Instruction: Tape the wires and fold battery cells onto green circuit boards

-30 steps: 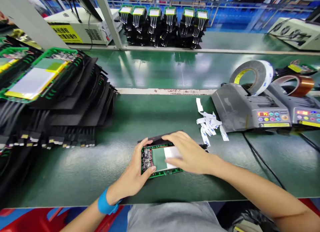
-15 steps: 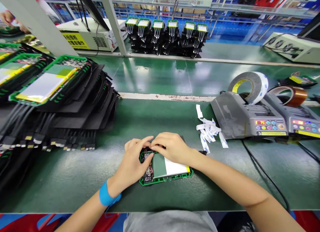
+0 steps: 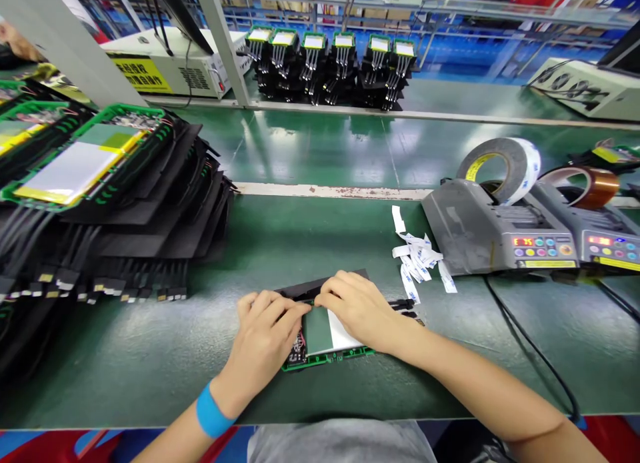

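Beyond green-framed unit point(image 3: 320, 333) and right hand point(image 3: 361, 313), dispenser display point(image 3: 523, 242) "E 75".

Green workbench point(image 3: 320, 233), pale metal post point(image 3: 223, 43), blue floor point(image 3: 450, 53), metal racks point(image 3: 370, 2) beyond

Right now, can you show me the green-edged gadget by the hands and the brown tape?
Green-edged gadget point(image 3: 317, 331): head view, dull green panel.
Brown tape point(image 3: 604, 187): head view, outer side of the roll.

Single head view. Camera sat on your head, facing forward and steeply down over your grey shirt point(image 3: 335, 443). Your left hand point(image 3: 265, 340) and right hand point(image 3: 363, 313) lay close, low centre; green bench point(image 3: 305, 240) ran outward, far stacks point(image 3: 327, 70) near the top.
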